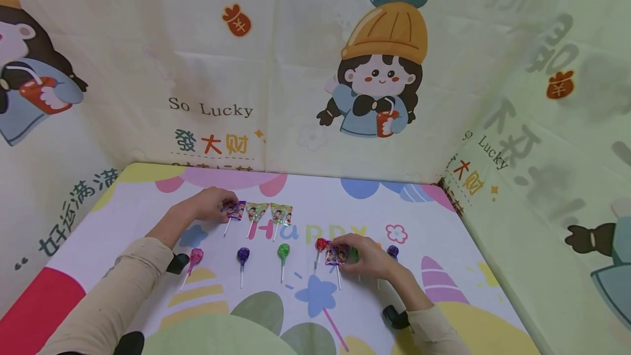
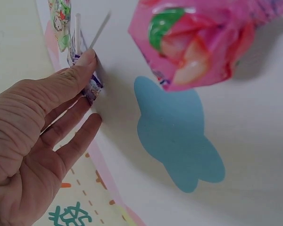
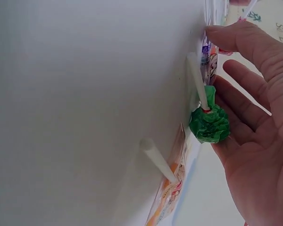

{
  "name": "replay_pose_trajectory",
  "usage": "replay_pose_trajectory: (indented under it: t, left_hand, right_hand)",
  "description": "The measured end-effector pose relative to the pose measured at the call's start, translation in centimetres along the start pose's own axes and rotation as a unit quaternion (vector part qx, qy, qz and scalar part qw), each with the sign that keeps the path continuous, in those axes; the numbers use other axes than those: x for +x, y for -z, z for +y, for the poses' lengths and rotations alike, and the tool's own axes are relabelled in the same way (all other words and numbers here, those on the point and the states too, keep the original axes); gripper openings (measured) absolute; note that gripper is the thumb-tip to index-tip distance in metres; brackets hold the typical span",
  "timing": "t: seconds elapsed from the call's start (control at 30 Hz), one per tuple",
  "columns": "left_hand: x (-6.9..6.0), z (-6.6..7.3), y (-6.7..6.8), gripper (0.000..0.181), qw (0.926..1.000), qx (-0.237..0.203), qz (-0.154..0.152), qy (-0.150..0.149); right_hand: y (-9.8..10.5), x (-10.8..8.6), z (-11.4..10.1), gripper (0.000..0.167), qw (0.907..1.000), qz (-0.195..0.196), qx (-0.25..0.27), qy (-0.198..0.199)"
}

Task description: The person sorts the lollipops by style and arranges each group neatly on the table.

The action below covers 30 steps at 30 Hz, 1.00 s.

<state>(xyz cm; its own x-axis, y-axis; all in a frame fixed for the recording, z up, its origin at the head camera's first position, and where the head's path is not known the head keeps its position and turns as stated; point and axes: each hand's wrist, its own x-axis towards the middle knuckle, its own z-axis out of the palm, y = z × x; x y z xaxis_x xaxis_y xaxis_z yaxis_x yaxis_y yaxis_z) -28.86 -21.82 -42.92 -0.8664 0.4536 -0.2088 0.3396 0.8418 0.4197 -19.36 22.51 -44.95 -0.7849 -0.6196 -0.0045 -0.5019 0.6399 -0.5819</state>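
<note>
At the left end of the back row, my left hand (image 1: pixel 212 205) pinches a flat purple-wrapped lollipop (image 1: pixel 237 211), its stick toward me. Two flat green-wrapped lollipops, one (image 1: pixel 257 212) and another (image 1: pixel 282 215), lie to its right. My right hand (image 1: pixel 367 257) pinches another flat purple-wrapped lollipop (image 1: pixel 335 255) in the front row. Just left of that one lies a red round lollipop (image 1: pixel 321 244). Close under the right palm is a green round lollipop (image 3: pixel 210 124), partly hidden in the head view. Beside it, the right wrist view shows a flat orange-wrapped lollipop (image 3: pixel 172 194).
Along the front row lie a pink lollipop (image 1: pixel 196 257), a dark purple one (image 1: pixel 243 255) and a green one (image 1: pixel 283 251). Another dark purple lollipop (image 1: pixel 393 251) lies past the right hand. Printed cloth walls (image 1: pixel 296 70) enclose the patterned table (image 1: pixel 207 234).
</note>
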Motion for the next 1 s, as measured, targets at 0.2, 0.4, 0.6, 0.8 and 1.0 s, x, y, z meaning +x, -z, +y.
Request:
replay_pose_trajectory:
  t: [0.2,0.4,0.6,0.8,1.0]
  left_hand:
    - [0.15,-0.14,0.04,0.045,1.0000,0.002,-0.002,-0.006]
    - [0.24,-0.12,0.08,0.043,0.9999,0.003,-0.002,-0.012]
    - [0.08,0.15,-0.06,0.043,0.9999,0.000,-0.004,-0.013]
    - [-0.26,0.42,-0.20,0.045,0.9999,-0.004,-0.008,-0.006]
    - [-0.31,0.37,0.15,0.045,0.9999,0.000,0.001,-0.013]
  right_hand:
    - [-0.05,0.20,0.15,0.054,0.9997,0.000,-0.026,-0.001]
    - [-0.19,0.35,0.11,0.054,0.9990,0.007,-0.044,0.002]
    - [-0.41,0.27,0.38,0.054,0.9987,0.011,-0.049,0.002]
    - [-0.66,0.13,0.86,0.054,0.9983,0.018,-0.051,0.023]
    - [-0.35,0.46,0.67,0.054,0.9982,0.024,-0.050,0.023]
